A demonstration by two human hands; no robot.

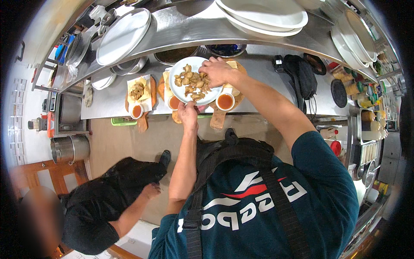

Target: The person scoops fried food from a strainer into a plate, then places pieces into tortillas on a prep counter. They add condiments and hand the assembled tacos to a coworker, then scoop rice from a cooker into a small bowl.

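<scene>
My left hand [188, 114] grips the near rim of a round white plate [177, 68], holding it above the serving boards. Browned pieces of food [189, 80], perhaps fried, are scattered over the plate. Over its right side, the fingers of my right hand [215, 71] are curled down onto some pieces; the fingertips are partly hidden. Below the plate is a wooden board, mostly covered, with a cup of orange-red sauce [174, 102]. At the right, another wooden board [218, 120] carries paper and a sauce cup [225, 101]. The left board [142, 124] bears a heap of similar food [138, 90] on paper, beside a sauce cup [136, 111].
Overhead, a steel shelf [181, 28] holds stacked white plates [263, 17] and an oval platter [124, 36]. Pans stand behind the boards. A black bag [302, 77] lies on the counter's right. A co-worker in black [112, 185] is at my lower left.
</scene>
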